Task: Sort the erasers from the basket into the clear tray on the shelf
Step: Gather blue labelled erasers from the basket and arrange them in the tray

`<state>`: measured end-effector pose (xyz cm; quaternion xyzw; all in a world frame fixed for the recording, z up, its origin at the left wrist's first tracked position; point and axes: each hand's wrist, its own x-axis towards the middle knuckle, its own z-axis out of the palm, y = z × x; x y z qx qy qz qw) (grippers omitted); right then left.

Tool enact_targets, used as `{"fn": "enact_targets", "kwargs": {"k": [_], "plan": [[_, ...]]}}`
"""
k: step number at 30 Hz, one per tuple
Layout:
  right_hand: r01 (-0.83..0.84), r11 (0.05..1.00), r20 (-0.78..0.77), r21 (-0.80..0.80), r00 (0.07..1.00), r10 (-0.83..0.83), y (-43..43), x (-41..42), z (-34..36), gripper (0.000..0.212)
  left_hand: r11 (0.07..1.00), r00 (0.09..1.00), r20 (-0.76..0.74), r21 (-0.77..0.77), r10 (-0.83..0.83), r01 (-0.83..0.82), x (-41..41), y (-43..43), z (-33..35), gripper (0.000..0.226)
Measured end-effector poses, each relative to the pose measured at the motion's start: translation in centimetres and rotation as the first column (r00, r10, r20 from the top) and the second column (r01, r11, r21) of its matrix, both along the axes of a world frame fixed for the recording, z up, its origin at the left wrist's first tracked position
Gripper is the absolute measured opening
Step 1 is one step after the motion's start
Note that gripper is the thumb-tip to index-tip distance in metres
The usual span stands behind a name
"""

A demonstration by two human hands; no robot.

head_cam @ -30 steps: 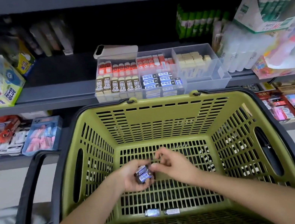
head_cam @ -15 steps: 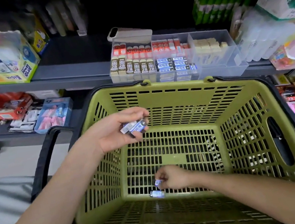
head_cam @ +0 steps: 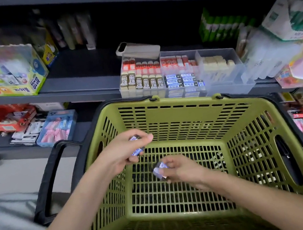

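A green slotted basket (head_cam: 187, 114) with black handles stands in front of me, and no loose erasers show on its floor. Over its left side my left hand (head_cam: 124, 152) grips a few blue-and-black wrapped erasers (head_cam: 137, 151). Just below and to the right, my right hand (head_cam: 178, 168) pinches two more of the same erasers (head_cam: 160, 170) above the basket floor. The clear tray (head_cam: 224, 83) sits on the shelf right behind the basket. Its compartments hold rows of red, 2B, blue-black and plain beige erasers.
A beige case (head_cam: 138, 50) lies on the tray's back left corner. A glue box (head_cam: 17, 81) stands on the shelf at left, and clear packs (head_cam: 270, 57) and boxes crowd the right. The lower shelf holds a blue tray (head_cam: 57, 127) of pink items.
My right hand has lifted the last two erasers off the basket floor and risen toward my left hand. My left hand has dropped a little, holding its erasers.
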<state>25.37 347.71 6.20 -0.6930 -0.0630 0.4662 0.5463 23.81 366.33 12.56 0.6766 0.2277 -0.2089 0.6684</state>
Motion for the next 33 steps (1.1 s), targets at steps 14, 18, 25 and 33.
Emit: {"fn": "enact_targets", "kwargs": {"k": [14,18,25,33], "plan": [[0.447,0.807,0.258,0.387,0.787,-0.56,-0.5,7.6,12.4,0.025,0.967,0.913,0.328,-0.153,0.244,-0.203,4.8,-4.8,4.6,0.051],[0.416,0.879,0.537,0.234,0.699,-0.473,-1.1,12.3,13.2,0.032,0.902,0.867,0.285,-0.268,0.409,-0.338,6.3,-4.0,5.6,0.06],[0.392,0.919,0.662,-0.033,0.698,-0.274,0.1,17.5,12.8,0.015,0.909,0.855,0.323,-0.246,0.405,-0.337,7.9,-2.5,6.5,0.026],[0.473,0.844,0.857,-0.254,0.514,-0.031,1.9,18.6,11.5,0.014,0.918,0.867,0.318,-0.232,0.384,-0.322,8.3,-1.8,6.5,0.039]]}}
